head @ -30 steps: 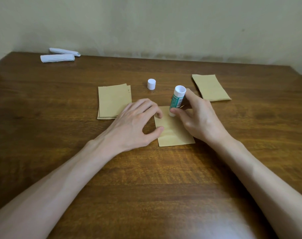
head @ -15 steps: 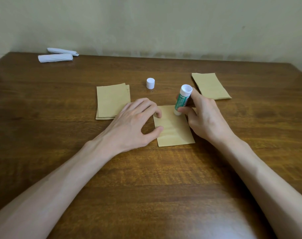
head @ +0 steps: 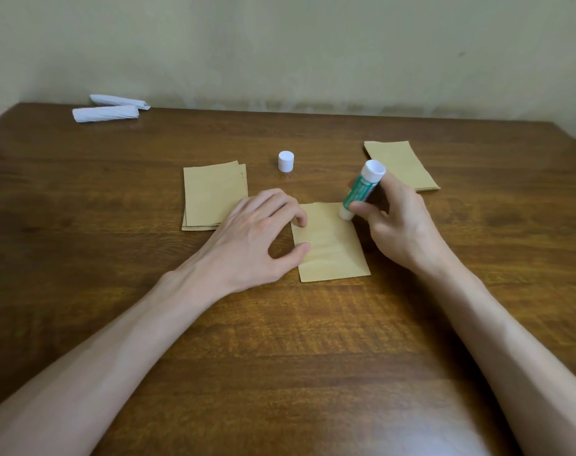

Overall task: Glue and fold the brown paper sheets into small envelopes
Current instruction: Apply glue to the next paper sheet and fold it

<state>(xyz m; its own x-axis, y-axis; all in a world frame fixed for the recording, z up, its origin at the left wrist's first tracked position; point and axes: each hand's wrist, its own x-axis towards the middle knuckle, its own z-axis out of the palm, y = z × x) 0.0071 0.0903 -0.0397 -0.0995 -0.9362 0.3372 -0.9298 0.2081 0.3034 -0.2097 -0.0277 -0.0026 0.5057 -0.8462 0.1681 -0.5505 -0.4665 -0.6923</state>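
A single brown paper sheet [head: 332, 248] lies flat on the wooden table [head: 280, 340] in the middle. My left hand [head: 257, 238] presses its left edge with fingertips and thumb. My right hand [head: 398, 225] grips a green-and-white glue stick [head: 360, 190], tilted, with its white tip touching the sheet's far right corner. The glue stick's white cap [head: 286, 161] stands apart on the table behind the sheet.
A stack of brown sheets [head: 214, 195] lies to the left of the single sheet. Another brown stack [head: 400, 164] lies at the back right, behind my right hand. Two rolled white papers [head: 107, 110] lie at the table's far left corner by the wall.
The glue stick has slid right along the sheet's far edge, from near its middle to the right corner. My left hand has stayed on the sheet's left edge.
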